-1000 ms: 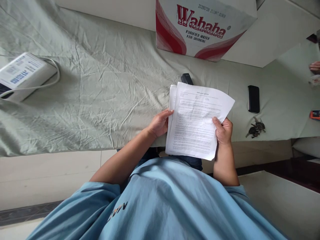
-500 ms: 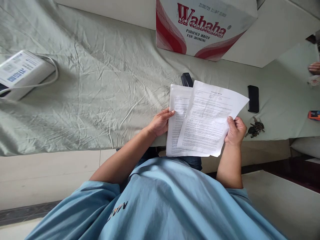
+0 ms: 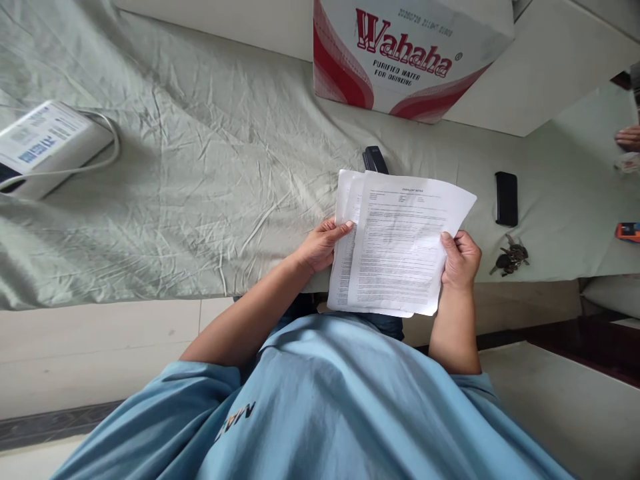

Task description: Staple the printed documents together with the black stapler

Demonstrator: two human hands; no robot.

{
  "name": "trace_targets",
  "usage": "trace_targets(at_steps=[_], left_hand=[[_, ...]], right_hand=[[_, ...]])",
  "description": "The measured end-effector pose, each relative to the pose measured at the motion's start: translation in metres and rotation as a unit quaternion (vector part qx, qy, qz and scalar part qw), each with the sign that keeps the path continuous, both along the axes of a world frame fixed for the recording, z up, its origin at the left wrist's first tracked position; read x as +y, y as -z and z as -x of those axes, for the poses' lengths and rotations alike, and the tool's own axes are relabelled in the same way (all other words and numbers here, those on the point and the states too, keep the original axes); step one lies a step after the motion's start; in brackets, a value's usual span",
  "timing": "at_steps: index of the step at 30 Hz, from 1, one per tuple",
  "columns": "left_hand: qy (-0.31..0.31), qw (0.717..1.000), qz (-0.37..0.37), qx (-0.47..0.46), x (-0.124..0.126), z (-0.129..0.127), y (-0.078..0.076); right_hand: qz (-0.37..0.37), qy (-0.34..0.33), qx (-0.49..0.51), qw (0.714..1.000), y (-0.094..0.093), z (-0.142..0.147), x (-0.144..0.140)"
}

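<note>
The left hand (image 3: 323,247) is pinching the lower sheets (image 3: 343,200) at their 9 o'clock edge; the right hand (image 3: 461,261) is pinching the top sheet (image 3: 400,257) at its 3 o'clock edge, some fingers hiding beneath. The handling is seemingly running midway: the top sheet is sitting offset toward 3 o'clock, edges not lining up; the count underneath is not showing. Both layers are reaching past the cloth's (image 3: 200,167) near edge at 6 o'clock. A stapler (image 3: 376,160) and the box (image 3: 407,63) are bounding 12, the phone (image 3: 507,199) 2, the keys (image 3: 510,257) 3; more room is stretching toward 10.
</note>
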State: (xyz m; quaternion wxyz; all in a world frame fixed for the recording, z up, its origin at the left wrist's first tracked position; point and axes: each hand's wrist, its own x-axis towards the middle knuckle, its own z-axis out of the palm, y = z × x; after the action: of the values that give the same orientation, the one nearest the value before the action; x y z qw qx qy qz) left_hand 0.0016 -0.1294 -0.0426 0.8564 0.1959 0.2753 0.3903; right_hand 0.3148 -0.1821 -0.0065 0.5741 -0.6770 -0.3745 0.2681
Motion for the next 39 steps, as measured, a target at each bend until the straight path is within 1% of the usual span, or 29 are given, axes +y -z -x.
trace_targets(at_steps=[5,11,17,23,28,31,34,37,39], left_hand=[[-0.011,1.000,0.010,-0.007,0.000,0.000,0.001],[-0.026,0.999,0.038,-0.015,0.002,0.000,0.005],[-0.024,0.999,0.032,-0.037,0.005,-0.001,0.009],[-0.025,0.999,0.022,-0.025,0.002,0.000,0.003],[-0.023,0.999,0.023,-0.002,0.001,0.001,0.000],[-0.020,1.000,0.018,0.002,0.001,0.000,-0.001],[-0.012,1.000,0.010,-0.001,0.001,0.000,-0.002],[-0.015,1.000,0.006,-0.003,0.000,0.000,-0.002],[-0.015,1.000,0.003,-0.004,0.000,0.000,-0.002]], right_hand=[[0.021,-0.011,-0.003,1.000,-0.001,0.011,0.003],[0.033,-0.009,0.011,0.999,0.001,0.022,0.002],[0.041,-0.011,0.019,0.999,0.003,0.025,-0.001],[0.046,-0.009,0.021,0.999,0.005,0.028,-0.003],[0.057,-0.025,-0.015,0.998,0.012,0.026,-0.004],[0.042,-0.006,-0.036,0.998,0.016,0.021,-0.002],[0.045,0.011,-0.005,0.999,0.018,0.017,0.000],[0.071,-0.012,0.036,0.997,0.018,0.016,0.001],[0.079,-0.033,0.037,0.996,0.018,0.016,0.001]])
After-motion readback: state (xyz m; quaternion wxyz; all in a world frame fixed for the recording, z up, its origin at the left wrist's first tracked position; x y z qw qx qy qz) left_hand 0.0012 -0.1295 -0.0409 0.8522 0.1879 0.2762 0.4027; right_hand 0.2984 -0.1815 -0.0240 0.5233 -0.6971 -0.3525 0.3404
